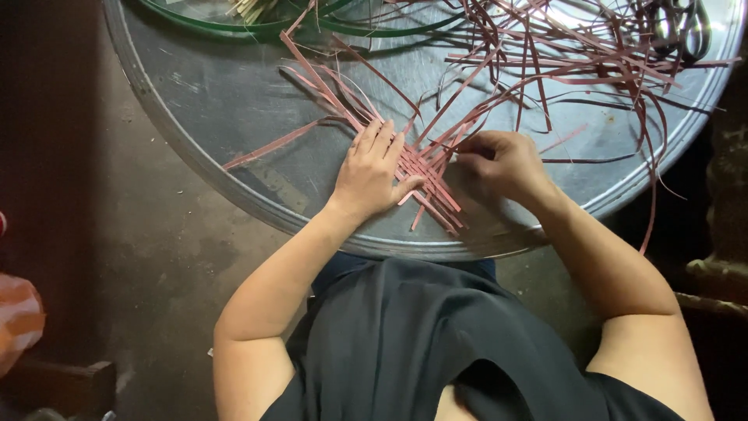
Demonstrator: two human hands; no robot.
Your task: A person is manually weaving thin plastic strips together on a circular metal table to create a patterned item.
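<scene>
Weaving is the step in hand: at centre frame the left hand (372, 173) lies flat, fingers spread, pinning the woven patch of pink strips (425, 175) to the round metal tray (234, 117). Just right, the right hand (499, 162) is curled, pinching a strip end at the patch's edge. Loose strips (576, 62) sprawl upper right. Threading it over-under likely needs steady holding-down pressure

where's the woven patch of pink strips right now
In the head view the woven patch of pink strips lies on the round metal tray, near its front rim, between the left hand pressing flat on it and the right hand.
</scene>
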